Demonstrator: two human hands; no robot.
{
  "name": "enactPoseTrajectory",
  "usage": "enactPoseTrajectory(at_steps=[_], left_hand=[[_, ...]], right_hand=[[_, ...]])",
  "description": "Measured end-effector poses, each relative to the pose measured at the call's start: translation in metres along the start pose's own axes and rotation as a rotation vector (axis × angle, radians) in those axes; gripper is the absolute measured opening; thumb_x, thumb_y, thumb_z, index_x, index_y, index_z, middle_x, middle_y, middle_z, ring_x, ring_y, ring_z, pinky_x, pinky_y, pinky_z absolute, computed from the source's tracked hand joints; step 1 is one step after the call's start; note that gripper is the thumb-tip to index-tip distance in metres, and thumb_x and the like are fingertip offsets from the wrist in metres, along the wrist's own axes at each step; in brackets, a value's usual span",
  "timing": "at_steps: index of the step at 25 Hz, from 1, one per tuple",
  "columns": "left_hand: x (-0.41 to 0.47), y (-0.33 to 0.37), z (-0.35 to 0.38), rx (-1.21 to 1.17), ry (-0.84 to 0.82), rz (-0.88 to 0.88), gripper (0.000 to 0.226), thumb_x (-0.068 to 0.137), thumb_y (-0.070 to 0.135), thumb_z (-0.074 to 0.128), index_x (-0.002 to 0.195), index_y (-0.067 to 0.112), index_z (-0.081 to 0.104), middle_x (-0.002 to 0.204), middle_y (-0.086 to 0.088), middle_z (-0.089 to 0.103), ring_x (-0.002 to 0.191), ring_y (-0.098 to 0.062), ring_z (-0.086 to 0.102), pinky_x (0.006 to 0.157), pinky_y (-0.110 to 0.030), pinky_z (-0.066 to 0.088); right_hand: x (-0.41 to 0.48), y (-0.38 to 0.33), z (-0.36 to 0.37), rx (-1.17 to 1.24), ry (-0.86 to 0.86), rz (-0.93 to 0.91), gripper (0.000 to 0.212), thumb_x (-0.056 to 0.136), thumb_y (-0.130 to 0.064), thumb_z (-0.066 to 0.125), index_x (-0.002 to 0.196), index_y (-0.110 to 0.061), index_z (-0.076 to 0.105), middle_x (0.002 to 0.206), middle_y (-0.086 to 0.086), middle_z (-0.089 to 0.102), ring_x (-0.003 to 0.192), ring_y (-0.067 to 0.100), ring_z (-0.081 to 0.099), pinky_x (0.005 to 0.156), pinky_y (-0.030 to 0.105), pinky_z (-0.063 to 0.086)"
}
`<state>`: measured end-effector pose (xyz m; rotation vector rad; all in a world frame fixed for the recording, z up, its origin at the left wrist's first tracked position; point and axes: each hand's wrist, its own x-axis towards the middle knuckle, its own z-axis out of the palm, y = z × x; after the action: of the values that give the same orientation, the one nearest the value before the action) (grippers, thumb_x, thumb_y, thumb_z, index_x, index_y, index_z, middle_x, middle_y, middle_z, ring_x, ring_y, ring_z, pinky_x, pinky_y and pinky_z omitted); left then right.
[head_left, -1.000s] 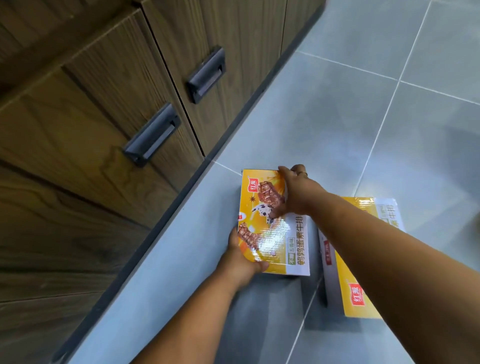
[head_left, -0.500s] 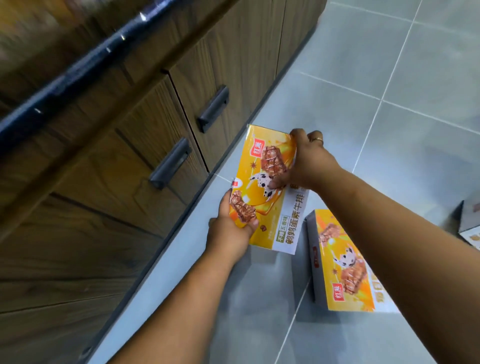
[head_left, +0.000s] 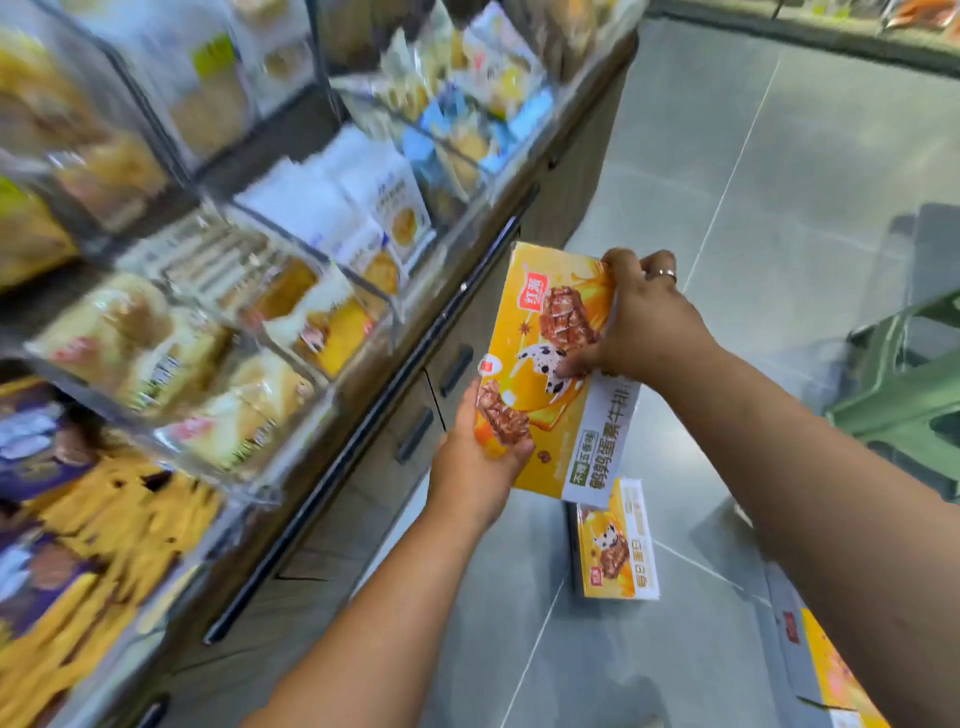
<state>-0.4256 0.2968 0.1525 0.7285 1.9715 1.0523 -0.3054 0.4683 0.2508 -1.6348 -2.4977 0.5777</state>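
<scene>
— Both hands grip one yellow box (head_left: 550, 374). The left hand (head_left: 478, 467) curls round its near lower corner with the thumb on the printed face. The right hand (head_left: 644, 322) clasps the far right edge, thumb pressed on the picture.

— Where is that box?

— Up in the air, tilted, just right of the shelf (head_left: 363, 415) and above the grey floor (head_left: 753, 182).

— How many boxes do you count?

— Three of the same kind. One is held. A second box (head_left: 615, 545) lies flat on the floor, near and just below the held one. A third box (head_left: 826, 670) lies at the near right, partly hidden by the right forearm and cut off by the edge.

— Anything on the hands?

— One ring (head_left: 664, 274) on a right finger.

— And around them?

— On the left, the shelf is full of packets (head_left: 332, 322), too blurred to count. Below it is a wooden cabinet (head_left: 467, 332) where two dark handles (head_left: 456, 370) show plainly. One green stool (head_left: 909, 400) stands at the right.
</scene>
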Motion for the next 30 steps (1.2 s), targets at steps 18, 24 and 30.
enactPoseTrajectory(at_steps=[18,24,30], left_hand=[[-0.283,0.317,-0.200,0.136,0.494,0.097,0.085,0.077,0.036,0.080,0.144,0.030,0.029,0.137,-0.002,0.051,0.120,-0.024,0.053,0.097,-0.033,0.044],[-0.387,0.324,-0.244,-0.112,0.843,0.059,0.069,0.076,0.031,0.082,0.134,0.025,0.045,0.118,0.005,0.056,0.102,-0.015,0.054,0.082,-0.027,0.044],[-0.503,0.302,-0.290,-0.463,1.131,0.099,0.067,0.072,0.017,0.085,0.126,0.026,0.047,0.114,0.000,0.063,0.090,-0.010,0.061,0.072,-0.031,0.052]], right_hand=[[-0.171,-0.179,-0.357,0.171,0.115,-0.397,0.122,0.052,-0.059,0.086,0.144,-0.020,0.015,0.144,0.022,0.022,0.122,0.044,0.042,0.093,0.048,0.043],[-0.240,-0.225,-0.372,0.400,0.041,-0.609,0.106,0.061,-0.047,0.087,0.143,-0.025,0.023,0.143,0.023,0.024,0.123,0.040,0.042,0.090,0.040,0.043],[-0.327,-0.281,-0.359,0.554,-0.081,-0.798,0.094,0.061,-0.044,0.088,0.132,-0.028,0.030,0.117,0.008,0.049,0.106,0.031,0.053,0.082,0.038,0.046]])
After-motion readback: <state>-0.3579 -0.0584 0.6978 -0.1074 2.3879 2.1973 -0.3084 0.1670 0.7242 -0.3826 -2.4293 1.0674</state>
